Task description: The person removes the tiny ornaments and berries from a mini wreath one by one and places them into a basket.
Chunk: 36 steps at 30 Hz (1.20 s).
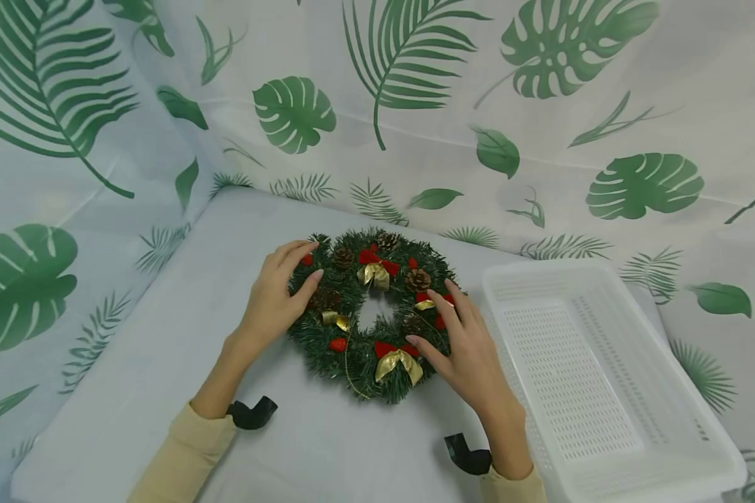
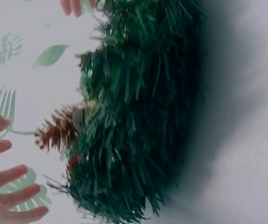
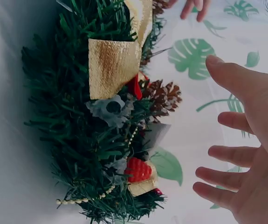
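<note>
A green tinsel wreath lies on the white table, trimmed with red and gold bows, pine cones, red berries and a bead string. Over its left side hovers my left hand, fingers spread and nothing in its grasp. My right hand hangs above the right side, fingers apart and loosely bent. In the right wrist view, a gap shows between the right hand and the wreath's pine cone. The left wrist view likewise shows the left hand's fingers apart from a pine cone.
To the right of the wreath stands a white perforated plastic basket. A cloth backdrop printed with green leaves rises behind and to the left of the white table. Black wrist mounts sit on both wrists.
</note>
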Tool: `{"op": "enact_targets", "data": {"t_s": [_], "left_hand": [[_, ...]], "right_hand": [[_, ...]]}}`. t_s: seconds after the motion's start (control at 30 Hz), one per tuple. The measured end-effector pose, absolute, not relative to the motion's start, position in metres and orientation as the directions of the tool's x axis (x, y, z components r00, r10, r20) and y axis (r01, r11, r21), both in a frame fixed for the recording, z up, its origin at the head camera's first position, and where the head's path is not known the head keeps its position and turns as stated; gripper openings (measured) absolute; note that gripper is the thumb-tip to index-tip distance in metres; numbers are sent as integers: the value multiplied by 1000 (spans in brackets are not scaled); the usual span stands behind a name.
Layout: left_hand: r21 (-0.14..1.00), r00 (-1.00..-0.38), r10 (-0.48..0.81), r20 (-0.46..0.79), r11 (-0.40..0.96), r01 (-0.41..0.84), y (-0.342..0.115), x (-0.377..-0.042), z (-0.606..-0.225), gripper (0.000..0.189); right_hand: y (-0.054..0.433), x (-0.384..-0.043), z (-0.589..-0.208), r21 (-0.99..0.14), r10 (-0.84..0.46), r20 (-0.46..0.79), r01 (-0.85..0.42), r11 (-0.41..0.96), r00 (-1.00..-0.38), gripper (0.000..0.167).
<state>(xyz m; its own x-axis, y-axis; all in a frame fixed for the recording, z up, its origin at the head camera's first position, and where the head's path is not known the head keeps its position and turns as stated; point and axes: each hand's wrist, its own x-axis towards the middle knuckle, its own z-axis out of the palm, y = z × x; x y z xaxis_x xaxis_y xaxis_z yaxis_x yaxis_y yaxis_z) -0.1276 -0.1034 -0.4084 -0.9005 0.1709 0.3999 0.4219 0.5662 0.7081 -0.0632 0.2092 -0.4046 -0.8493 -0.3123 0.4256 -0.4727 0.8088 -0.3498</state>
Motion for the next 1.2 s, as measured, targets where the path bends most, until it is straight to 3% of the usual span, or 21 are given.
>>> {"op": "enact_targets", "data": {"t_s": [0.37, 0.57, 0.9, 1.2], "left_hand": [[817, -940, 66, 335, 476, 325, -123, -143, -429, 53], [880, -972, 29, 234, 418, 224, -129, -149, -439, 56], [948, -995, 83, -59, 318, -29, -132, -174, -449, 71], [972, -988, 133, -78, 229, -46, -134, -175, -463, 70]], "right_hand": [[208, -65, -408, -330, -322, 450, -491, 806, -833, 80], [208, -67, -409, -341, -327, 455, -502, 795, -828, 79], [206, -70, -407, -331, -333, 480, -519, 788, -812, 75], [206, -67, -407, -339, -330, 470, -513, 789, -818, 74]]}}
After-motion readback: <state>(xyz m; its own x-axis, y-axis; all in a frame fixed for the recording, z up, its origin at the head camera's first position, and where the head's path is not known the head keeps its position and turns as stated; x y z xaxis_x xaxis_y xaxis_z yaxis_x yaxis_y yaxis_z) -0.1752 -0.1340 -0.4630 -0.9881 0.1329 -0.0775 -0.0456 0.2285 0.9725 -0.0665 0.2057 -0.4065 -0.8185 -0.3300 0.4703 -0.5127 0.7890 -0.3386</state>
